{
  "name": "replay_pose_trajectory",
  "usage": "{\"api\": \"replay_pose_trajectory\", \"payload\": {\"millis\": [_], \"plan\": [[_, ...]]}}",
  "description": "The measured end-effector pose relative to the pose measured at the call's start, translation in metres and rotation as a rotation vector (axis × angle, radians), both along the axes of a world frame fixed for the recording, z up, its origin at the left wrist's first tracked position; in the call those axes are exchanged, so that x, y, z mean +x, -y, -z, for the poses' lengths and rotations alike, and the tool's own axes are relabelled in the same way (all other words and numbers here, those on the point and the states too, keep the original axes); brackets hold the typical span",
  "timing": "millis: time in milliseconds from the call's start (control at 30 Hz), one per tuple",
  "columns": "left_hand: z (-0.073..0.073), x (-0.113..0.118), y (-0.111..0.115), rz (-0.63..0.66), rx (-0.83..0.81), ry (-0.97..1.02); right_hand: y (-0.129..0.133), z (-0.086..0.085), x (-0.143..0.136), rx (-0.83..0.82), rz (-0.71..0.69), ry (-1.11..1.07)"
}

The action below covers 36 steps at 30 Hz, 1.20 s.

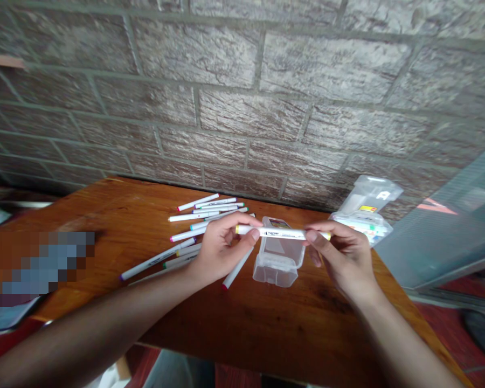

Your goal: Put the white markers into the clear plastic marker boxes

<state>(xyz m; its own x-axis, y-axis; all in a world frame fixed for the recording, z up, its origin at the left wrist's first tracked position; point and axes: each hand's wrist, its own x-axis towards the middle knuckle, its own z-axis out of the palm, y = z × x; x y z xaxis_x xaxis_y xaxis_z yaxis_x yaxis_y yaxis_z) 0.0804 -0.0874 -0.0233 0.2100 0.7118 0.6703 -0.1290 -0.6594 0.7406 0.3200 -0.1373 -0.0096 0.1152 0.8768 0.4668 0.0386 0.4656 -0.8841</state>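
A white marker with yellow ends (282,233) is held level in the air, dark print along its barrel. My left hand (226,242) pinches it near its left end, and my right hand (341,250) grips it toward the right end. Below and behind it lies a clear plastic case (278,267) on the wooden table, its lid or flap folded out. Several white markers with coloured ends (214,203) are spread loosely to the left, some partly hidden by my left hand. One marker with a red end (237,269) lies between that hand and the case.
A second clear case (361,223) stands open at the table's right edge, with some colourful items inside. A brick-patterned wall (242,108) rises behind the wooden table (242,323). At the left is a blurred-out, pixelated patch above a flat device-like object (12,318).
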Motion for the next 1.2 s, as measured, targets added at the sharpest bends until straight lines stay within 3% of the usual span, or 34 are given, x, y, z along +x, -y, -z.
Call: {"api": "replay_pose_trajectory", "payload": {"millis": [300,867,1200], "plan": [[-0.003,0.002,0.0,-0.027,0.002,0.009,0.002,-0.011,-0.007,0.016,0.029,0.039],[0.003,0.001,0.0,0.077,-0.139,0.035,0.0,-0.001,-0.001,-0.019,-0.021,-0.003],[0.004,0.001,0.0,0.058,-0.164,-0.003,0.003,-0.011,-0.006,0.006,0.036,0.059]]}}
